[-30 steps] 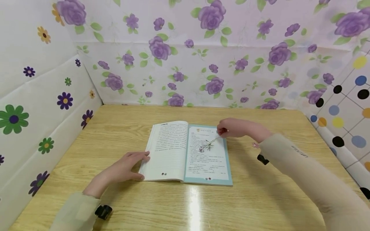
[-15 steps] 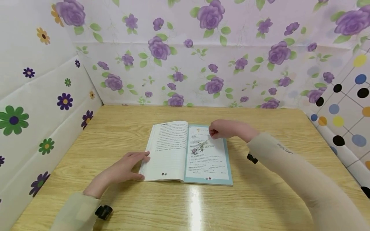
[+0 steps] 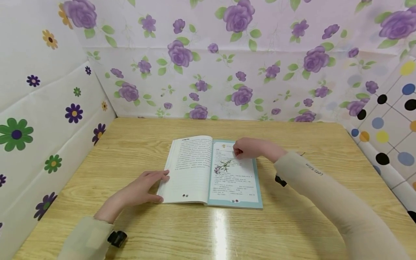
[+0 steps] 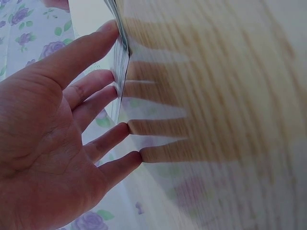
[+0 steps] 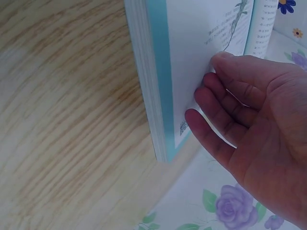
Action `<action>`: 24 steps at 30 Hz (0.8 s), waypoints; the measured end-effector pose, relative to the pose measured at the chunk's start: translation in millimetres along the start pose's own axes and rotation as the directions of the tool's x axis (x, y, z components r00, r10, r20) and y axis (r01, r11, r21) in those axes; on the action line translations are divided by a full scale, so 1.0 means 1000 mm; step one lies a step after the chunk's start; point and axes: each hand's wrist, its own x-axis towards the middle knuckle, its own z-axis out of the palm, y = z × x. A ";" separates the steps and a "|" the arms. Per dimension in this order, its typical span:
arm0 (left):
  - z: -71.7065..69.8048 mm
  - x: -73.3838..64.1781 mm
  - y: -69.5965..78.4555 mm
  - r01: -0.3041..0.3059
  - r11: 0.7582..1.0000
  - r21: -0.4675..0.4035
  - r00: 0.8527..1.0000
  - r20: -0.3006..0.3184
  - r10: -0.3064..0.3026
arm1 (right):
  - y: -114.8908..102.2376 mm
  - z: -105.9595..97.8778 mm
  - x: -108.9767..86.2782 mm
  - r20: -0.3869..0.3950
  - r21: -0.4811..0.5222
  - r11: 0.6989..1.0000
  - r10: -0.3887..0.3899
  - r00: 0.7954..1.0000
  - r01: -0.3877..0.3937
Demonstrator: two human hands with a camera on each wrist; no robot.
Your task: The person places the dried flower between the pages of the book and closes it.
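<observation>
An open book (image 3: pixel 191 184) lies on the wooden table, its right page (image 3: pixel 235 187) bordered in pale blue. A small sprig of pinkish-purple flowers (image 3: pixel 222 167) with thin green leaves lies over that page, bloom toward the spine. My right hand (image 3: pixel 248 148) pinches the stem's end between thumb and forefinger, its other fingers loosely bent close over the page in the right wrist view. At the left side of the book, my left hand (image 3: pixel 143 187) rests with fingers spread. Its thumb (image 4: pixel 103 38) touches the page edges, and the lower fingertips meet the tabletop.
Behind the right sleeve (image 3: pixel 305 177), a thin dark stem tip (image 3: pixel 302 154) shows on the table (image 3: pixel 156 231). Flower-printed sheets (image 3: pixel 208 83) stand at the back and left, a dotted one (image 3: pixel 390 137) at the right. Each wrist wears a small black camera (image 3: pixel 117 238).
My right hand has moved left and slightly toward me, carrying the sprig from the page's upper right toward the spine. The left hand and the book have stayed put.
</observation>
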 end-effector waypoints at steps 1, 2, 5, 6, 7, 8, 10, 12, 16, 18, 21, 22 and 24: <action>0.000 0.000 0.000 0.001 1.000 0.000 1.000 0.000 -0.001 | 0.000 0.001 0.000 -0.003 0.000 1.000 0.004 1.000 -0.004; 0.000 0.000 0.000 0.004 1.000 0.000 1.000 0.000 -0.004 | 0.000 0.002 0.000 -0.004 0.001 1.000 0.008 1.000 -0.008; 0.000 0.000 0.001 0.002 1.000 0.002 1.000 0.000 -0.002 | 0.000 0.003 0.000 -0.009 0.012 1.000 0.015 1.000 -0.015; 0.000 0.000 0.001 0.001 1.000 0.001 1.000 -0.001 -0.001 | 0.000 0.003 0.000 -0.011 0.014 1.000 0.015 1.000 -0.015; 0.000 0.000 0.000 -0.001 1.000 -0.001 1.000 0.000 0.001 | -0.001 0.003 0.000 -0.014 0.015 1.000 0.012 1.000 -0.012; 0.000 0.000 0.000 -0.004 1.000 -0.001 1.000 0.000 0.004 | -0.001 0.004 -0.001 -0.016 0.018 1.000 0.011 1.000 -0.010; 0.000 0.000 -0.001 -0.011 1.000 0.000 1.000 0.002 0.011 | -0.002 0.004 -0.002 -0.022 0.015 1.000 0.004 1.000 -0.004; 0.000 0.000 -0.002 -0.014 1.000 0.000 1.000 0.003 0.014 | -0.002 0.005 -0.002 -0.031 0.007 1.000 -0.003 1.000 0.003; 0.001 0.000 -0.003 -0.019 1.000 0.007 1.000 -0.001 0.019 | -0.001 0.008 -0.003 -0.059 -0.016 1.000 -0.027 0.998 0.026; 0.001 0.000 -0.003 -0.020 1.000 0.010 1.000 -0.004 0.020 | 0.000 0.009 -0.003 -0.076 -0.030 0.998 -0.049 0.996 0.047; 0.000 0.000 -0.002 -0.020 1.000 0.010 1.000 -0.003 0.020 | 0.000 0.010 -0.004 -0.099 -0.048 0.996 -0.075 0.992 0.071; 0.000 0.000 -0.002 -0.020 1.000 0.007 1.000 -0.003 0.020 | 0.000 0.010 -0.004 -0.104 -0.052 0.996 -0.079 0.991 0.074; 0.000 0.000 -0.001 -0.022 1.000 0.001 1.000 -0.003 0.022 | 0.000 0.011 -0.005 -0.112 -0.058 0.995 -0.086 0.990 0.080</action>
